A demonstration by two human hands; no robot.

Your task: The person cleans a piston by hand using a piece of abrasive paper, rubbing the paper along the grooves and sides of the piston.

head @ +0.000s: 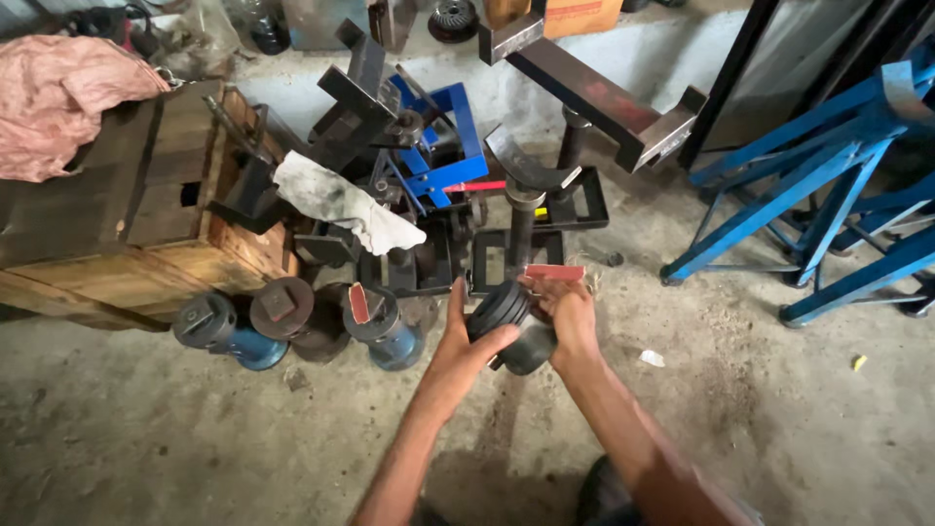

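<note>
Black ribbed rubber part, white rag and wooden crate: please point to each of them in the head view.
black ribbed rubber part [499,308], head view, on its ribbed side between the hands.
white rag [341,203], head view, on the middle of the cloth.
wooden crate [146,268], head view, on its front plank.

Black ribbed rubber boot [506,321] held tilted above the floor.

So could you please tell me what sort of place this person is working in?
Probably a mechanical repair workshop. Blue steel stands sit on a dusty concrete floor, black metal fixtures crowd beside a wooden crate, and both hands hold a black ribbed rubber part.
</note>
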